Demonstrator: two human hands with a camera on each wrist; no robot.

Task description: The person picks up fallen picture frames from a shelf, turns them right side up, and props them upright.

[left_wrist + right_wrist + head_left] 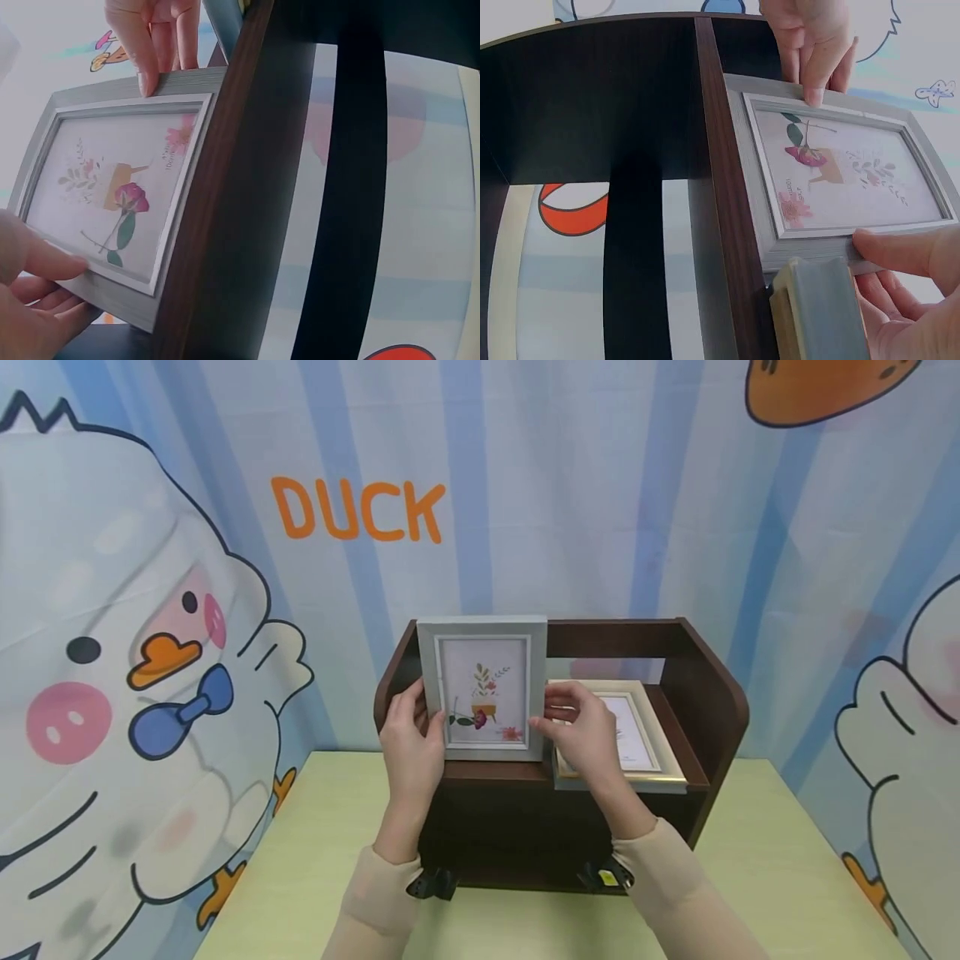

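Note:
A grey picture frame [538, 693] with a pressed-flower print stands upright at the left of the dark brown shelf unit's [495, 770] upper board. My left hand [412, 739] holds its left edge, thumb on the front and fingers behind. On the opposite edge, my right hand [588, 731] pinches it the same way, thumb on the front. Both wrist views show the grey frame's lower edge at the board's front edge. Beside it, under my right hand, a cream and gold picture frame [660, 739] lies flat on the board, partly covered by that hand.
The shelf unit has raised side panels [708, 718] and a back rail [611, 639]. It stands on a pale yellow-green table [765, 827]. Behind hangs a striped curtain [562, 485] with duck drawings. Dark wrist straps [433, 885] show at the cuffs.

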